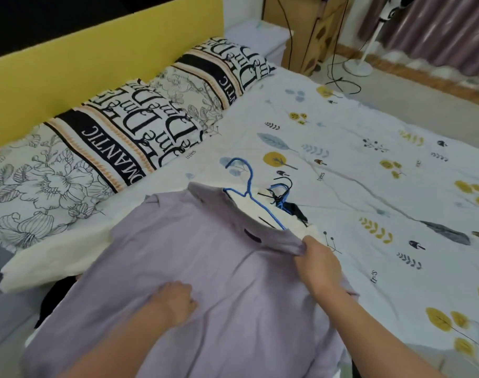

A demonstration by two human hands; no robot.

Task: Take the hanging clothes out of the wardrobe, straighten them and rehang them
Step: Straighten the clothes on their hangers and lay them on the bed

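Lilac knit fabric identifies the garment in hand: a lilac shirt (205, 268) spread on the bed (369, 159), lying over a cream garment (50, 263) and something dark beneath it. A blue hanger (246, 192) sits in the neck opening, its hook projecting clear of the collar. More hanger hooks (283, 192), blue and dark, lie bunched just beside it.

Hands: the right hand (314, 263) pinches the collar edge beside the hanger wire. The left hand (175, 298) rests on the chest panel with its fingers curled into the cloth; whether it grips a fold or only presses cannot be told.

Procedure for the step in hand, straightening on the hanger: anchor the body panel with the left hand, draw the collar outward with the right until the neckline lies flat, then smooth creases from centre toward the sleeves. Seat both hanger shoulders evenly before lifting; an uneven seat would probably let the shirt slide off.

Orientation: the shirt's long axis runs from the person toward the far right, collar away, hem nearest the person. The hook points away toward the pillows (123, 137).
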